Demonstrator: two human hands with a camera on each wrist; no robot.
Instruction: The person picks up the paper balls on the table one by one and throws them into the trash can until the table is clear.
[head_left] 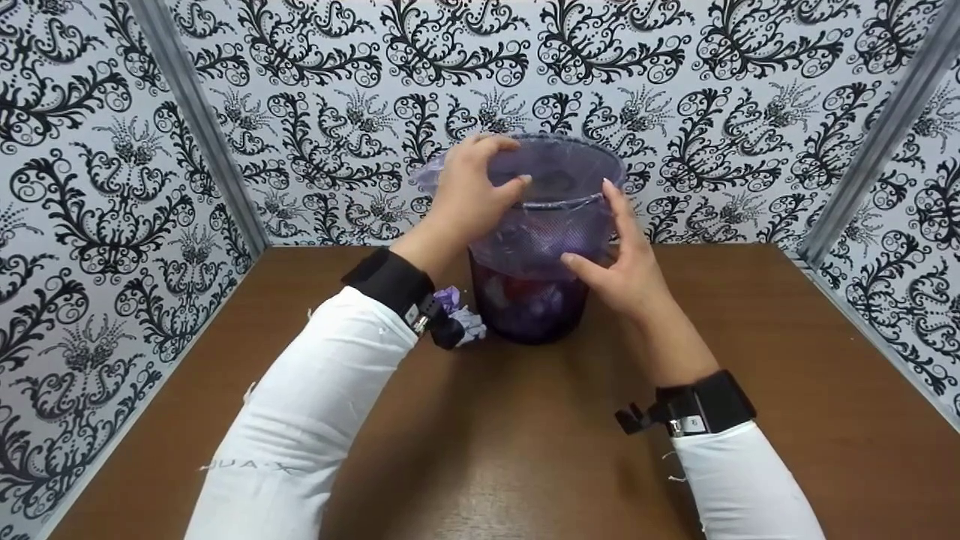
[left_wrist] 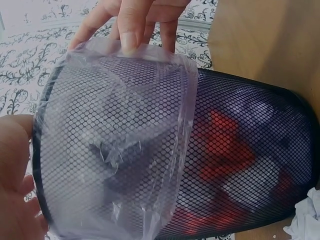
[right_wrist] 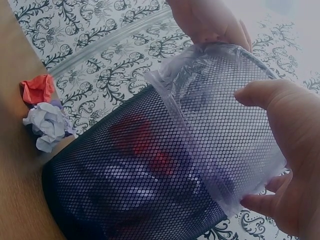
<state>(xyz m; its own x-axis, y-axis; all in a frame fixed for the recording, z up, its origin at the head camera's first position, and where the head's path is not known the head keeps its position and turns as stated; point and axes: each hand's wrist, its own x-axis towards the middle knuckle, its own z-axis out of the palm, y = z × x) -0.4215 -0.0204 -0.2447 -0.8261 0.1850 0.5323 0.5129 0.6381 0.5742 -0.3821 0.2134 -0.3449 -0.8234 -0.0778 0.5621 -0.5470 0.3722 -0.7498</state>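
Note:
A black mesh wastebasket (head_left: 529,307) stands on the table, with crumpled red, white and purple paper showing through its mesh. Its upper part is wrapped in a translucent purple trash bag (head_left: 540,236), folded down over the rim. At the rim's left side, my left hand (head_left: 476,184) grips the bag edge, thumb and index finger bent over the opening; its other fingers are mostly hidden in the head view. My right hand (head_left: 630,266) lies along the right side with thumb and fingers spread, touching the bag-covered mesh; in the right wrist view a wide gap separates them.
Beside the basket's left base lie crumpled papers: a white ball (right_wrist: 47,127), a red one (right_wrist: 37,90) and a purple one (head_left: 448,298). The brown table (head_left: 480,450) meets patterned walls (head_left: 360,112) at the back and sides.

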